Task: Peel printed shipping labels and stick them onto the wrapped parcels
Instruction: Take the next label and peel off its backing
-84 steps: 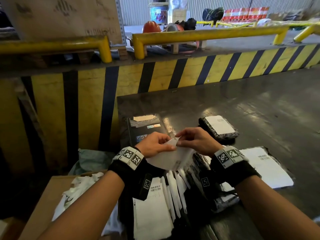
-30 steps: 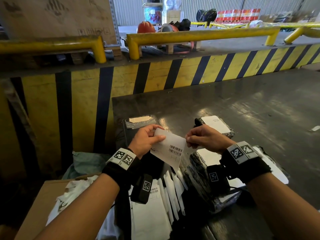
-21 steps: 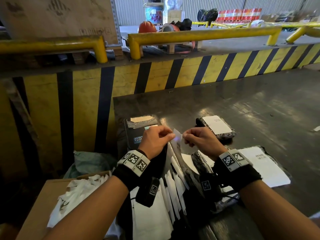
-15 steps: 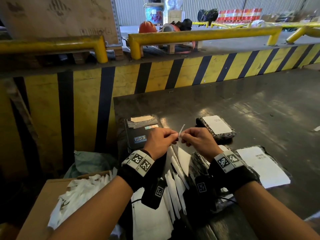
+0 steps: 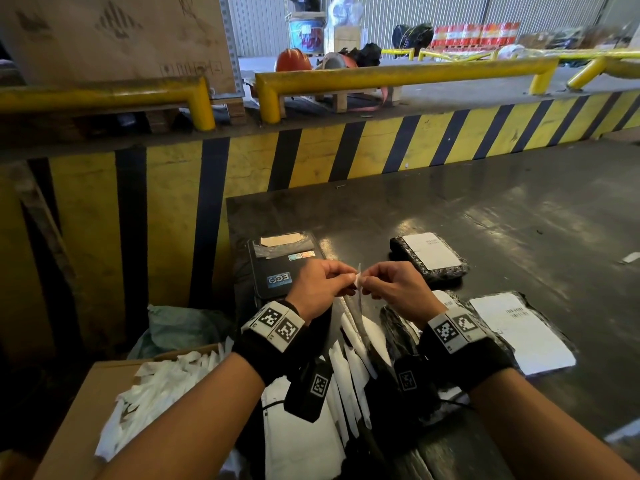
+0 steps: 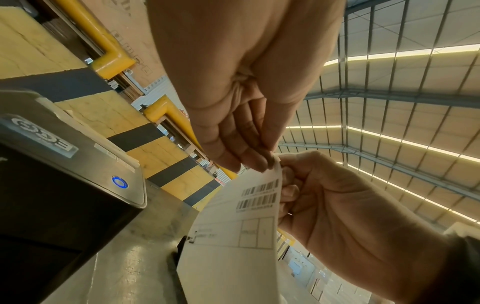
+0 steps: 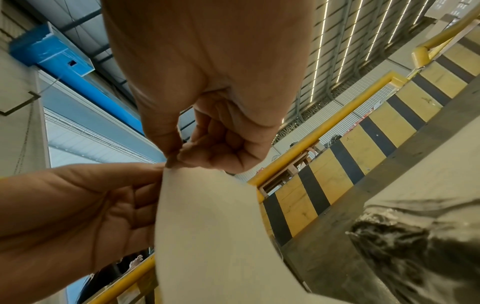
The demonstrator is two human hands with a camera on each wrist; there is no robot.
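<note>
We are pinching the top corner of the shipping label (image 6: 241,222) between left hand (image 5: 320,289) and right hand (image 5: 398,289), above the label printer (image 5: 277,268), rolling the corner gently so the backing splits without tearing.

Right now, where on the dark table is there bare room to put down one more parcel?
Bare table lies beyond the small labelled parcel, up to the striped barrier, and to its right. A narrower strip lies between the label printer and that parcel. The near edge is crowded: a large labelled parcel, loose label sheets.
</note>
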